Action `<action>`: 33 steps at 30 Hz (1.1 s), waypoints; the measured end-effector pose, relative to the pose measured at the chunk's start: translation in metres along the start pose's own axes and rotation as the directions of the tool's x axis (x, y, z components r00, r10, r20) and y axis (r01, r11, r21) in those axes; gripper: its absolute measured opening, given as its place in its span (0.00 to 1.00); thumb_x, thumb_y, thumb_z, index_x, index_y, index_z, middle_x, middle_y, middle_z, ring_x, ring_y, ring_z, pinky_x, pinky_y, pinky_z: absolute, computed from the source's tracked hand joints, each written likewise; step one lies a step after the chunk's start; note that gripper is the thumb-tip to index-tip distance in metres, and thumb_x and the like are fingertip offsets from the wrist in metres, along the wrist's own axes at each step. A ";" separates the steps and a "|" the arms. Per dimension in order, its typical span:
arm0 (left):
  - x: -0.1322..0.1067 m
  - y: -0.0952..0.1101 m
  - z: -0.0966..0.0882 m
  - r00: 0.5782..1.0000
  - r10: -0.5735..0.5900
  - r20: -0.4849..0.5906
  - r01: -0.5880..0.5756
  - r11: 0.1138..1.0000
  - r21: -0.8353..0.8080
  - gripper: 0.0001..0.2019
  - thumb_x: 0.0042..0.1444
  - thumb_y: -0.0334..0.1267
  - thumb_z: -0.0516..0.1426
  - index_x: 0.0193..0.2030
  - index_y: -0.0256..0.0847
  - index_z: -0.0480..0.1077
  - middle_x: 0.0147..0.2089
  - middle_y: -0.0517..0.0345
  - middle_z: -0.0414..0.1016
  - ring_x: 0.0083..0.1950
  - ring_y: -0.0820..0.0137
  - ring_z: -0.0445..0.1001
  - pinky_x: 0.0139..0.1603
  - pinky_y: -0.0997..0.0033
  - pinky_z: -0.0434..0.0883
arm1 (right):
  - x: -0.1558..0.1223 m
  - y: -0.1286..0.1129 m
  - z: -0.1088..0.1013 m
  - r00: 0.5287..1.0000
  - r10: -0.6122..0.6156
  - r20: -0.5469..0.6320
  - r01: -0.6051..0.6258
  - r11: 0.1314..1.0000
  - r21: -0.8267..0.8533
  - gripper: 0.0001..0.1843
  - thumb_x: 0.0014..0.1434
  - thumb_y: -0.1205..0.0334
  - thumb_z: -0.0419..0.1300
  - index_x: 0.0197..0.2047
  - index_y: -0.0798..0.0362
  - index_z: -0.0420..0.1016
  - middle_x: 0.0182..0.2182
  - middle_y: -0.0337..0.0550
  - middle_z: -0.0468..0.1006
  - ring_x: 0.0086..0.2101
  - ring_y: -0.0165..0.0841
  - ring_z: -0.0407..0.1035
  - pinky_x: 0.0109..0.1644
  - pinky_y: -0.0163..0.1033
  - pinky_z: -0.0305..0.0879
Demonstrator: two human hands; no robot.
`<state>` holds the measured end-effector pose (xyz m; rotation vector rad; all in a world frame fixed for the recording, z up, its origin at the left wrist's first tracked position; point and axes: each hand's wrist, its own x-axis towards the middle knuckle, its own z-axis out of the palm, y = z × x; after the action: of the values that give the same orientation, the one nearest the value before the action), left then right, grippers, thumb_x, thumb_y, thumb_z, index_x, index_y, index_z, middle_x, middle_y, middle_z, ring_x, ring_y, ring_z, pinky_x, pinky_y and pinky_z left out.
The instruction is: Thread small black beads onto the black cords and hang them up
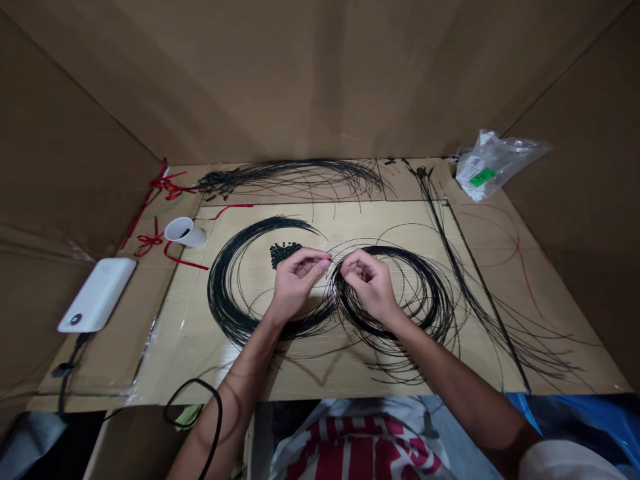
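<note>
Left grip (297,283) and right grip (370,285) almost closed at frame centre, fingertips meeting on what look like fine black strands (333,267) — lifted clear of two flat coils (220,293), perhaps against tangling — black beads (286,255) just above.

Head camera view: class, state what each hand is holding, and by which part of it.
The left hand and right hand each seem to pinch thin black strands; the strands are too fine to tell which part of them is held.

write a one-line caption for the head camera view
Left hand and right hand touch thin black strands coiled on cardboard beside a small heap of black beads.
</note>
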<state>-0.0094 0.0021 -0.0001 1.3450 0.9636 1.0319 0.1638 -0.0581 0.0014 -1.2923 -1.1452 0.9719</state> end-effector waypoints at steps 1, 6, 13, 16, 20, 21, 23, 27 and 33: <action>0.000 0.000 0.000 1.000 0.002 -0.001 -0.002 1.000 0.000 0.12 0.57 0.47 0.72 0.40 0.41 0.85 0.42 0.49 0.86 0.43 0.62 0.82 0.49 0.63 0.78 | 0.000 0.000 0.000 1.000 0.001 -0.001 -0.001 1.000 0.002 0.06 0.61 0.63 0.63 0.31 0.50 0.73 0.25 0.34 0.69 0.26 0.30 0.57 0.30 0.37 0.53; 0.000 -0.001 0.000 1.000 0.017 0.007 -0.017 1.000 0.011 0.12 0.57 0.47 0.72 0.41 0.40 0.85 0.42 0.49 0.86 0.43 0.63 0.82 0.48 0.65 0.79 | 0.000 -0.001 0.001 1.000 0.005 -0.012 -0.005 1.000 0.004 0.06 0.60 0.63 0.63 0.31 0.51 0.74 0.25 0.34 0.69 0.26 0.30 0.57 0.30 0.37 0.53; 0.001 -0.003 0.000 0.999 0.050 0.017 -0.051 0.999 0.020 0.11 0.58 0.45 0.71 0.42 0.39 0.84 0.42 0.49 0.86 0.43 0.64 0.83 0.48 0.66 0.80 | 0.000 -0.001 0.000 1.000 0.014 -0.004 -0.014 1.000 0.010 0.06 0.61 0.63 0.64 0.31 0.51 0.74 0.24 0.34 0.67 0.25 0.30 0.56 0.30 0.37 0.52; 0.001 -0.003 0.000 0.998 0.063 0.018 -0.064 0.998 0.023 0.11 0.59 0.45 0.71 0.41 0.40 0.84 0.43 0.49 0.86 0.43 0.64 0.83 0.48 0.66 0.81 | 0.000 0.000 0.001 1.000 0.014 -0.006 -0.014 1.000 0.010 0.07 0.61 0.63 0.63 0.31 0.50 0.73 0.24 0.34 0.67 0.25 0.30 0.56 0.30 0.37 0.52; 0.001 -0.003 0.000 0.997 0.070 0.019 -0.070 0.997 0.018 0.11 0.59 0.45 0.71 0.41 0.40 0.84 0.43 0.48 0.86 0.44 0.64 0.83 0.47 0.66 0.81 | 0.001 0.000 0.001 1.000 0.014 -0.005 -0.014 1.000 0.014 0.06 0.60 0.64 0.64 0.30 0.50 0.73 0.24 0.34 0.68 0.25 0.29 0.56 0.30 0.37 0.52; 0.001 -0.003 0.000 0.997 0.071 0.019 -0.071 0.997 0.015 0.11 0.59 0.45 0.71 0.41 0.40 0.84 0.43 0.48 0.86 0.44 0.64 0.84 0.48 0.66 0.81 | 0.001 0.000 0.001 1.000 0.015 -0.006 -0.015 1.000 0.015 0.06 0.59 0.64 0.64 0.30 0.50 0.73 0.24 0.34 0.67 0.25 0.29 0.56 0.30 0.37 0.52; 0.001 -0.003 0.000 0.997 0.071 0.020 -0.071 0.997 0.011 0.11 0.59 0.45 0.71 0.42 0.39 0.84 0.43 0.48 0.86 0.44 0.64 0.84 0.48 0.66 0.81 | 0.001 0.000 0.000 1.000 0.013 -0.008 -0.013 1.000 0.013 0.06 0.59 0.64 0.64 0.30 0.50 0.73 0.24 0.33 0.67 0.25 0.29 0.56 0.30 0.37 0.52; 0.001 -0.004 0.000 0.997 0.076 0.025 -0.076 0.997 0.003 0.10 0.59 0.44 0.71 0.42 0.39 0.84 0.43 0.49 0.86 0.44 0.64 0.84 0.49 0.65 0.81 | 0.000 -0.002 0.000 1.000 0.010 -0.009 -0.010 1.000 0.008 0.06 0.59 0.64 0.64 0.30 0.51 0.73 0.23 0.33 0.67 0.25 0.29 0.56 0.30 0.37 0.51; 0.001 -0.004 0.000 0.995 0.097 0.027 -0.097 0.995 0.008 0.10 0.60 0.43 0.71 0.42 0.40 0.84 0.44 0.49 0.86 0.46 0.63 0.84 0.50 0.65 0.81 | 0.001 -0.002 0.000 1.000 0.014 -0.006 -0.014 1.000 0.009 0.06 0.58 0.64 0.64 0.30 0.51 0.73 0.23 0.33 0.67 0.25 0.29 0.56 0.30 0.37 0.51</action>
<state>-0.0095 0.0032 -0.0038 1.4216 0.8917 1.0816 0.1634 -0.0576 0.0035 -1.2968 -1.1266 0.9819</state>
